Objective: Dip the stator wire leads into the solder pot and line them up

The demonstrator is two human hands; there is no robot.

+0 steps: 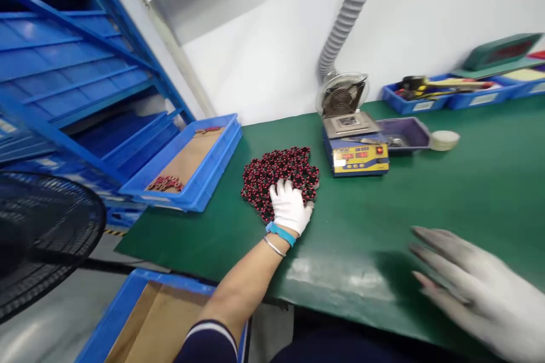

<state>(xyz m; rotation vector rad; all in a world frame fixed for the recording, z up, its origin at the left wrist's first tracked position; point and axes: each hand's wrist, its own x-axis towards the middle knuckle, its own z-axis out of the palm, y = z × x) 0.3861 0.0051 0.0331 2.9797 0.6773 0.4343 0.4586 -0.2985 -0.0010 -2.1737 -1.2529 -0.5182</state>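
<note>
Green surface [426, 198] holds red rings [276, 167] close together, likely for easy reach. Left hand [291, 207] rests on them, half open, grip hidden; right hand [483, 279] hangs loosely open, seemingly empty.

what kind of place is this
Probably a factory or workshop assembly station: a green-topped workbench bears a boxy device with a numeric display, a grey flexible duct hangs above, and blue bins fill a rack alongside.

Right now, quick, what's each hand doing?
Left hand: on the rings; can't tell if it grips any.
Right hand: open, nothing seen in it.
</note>
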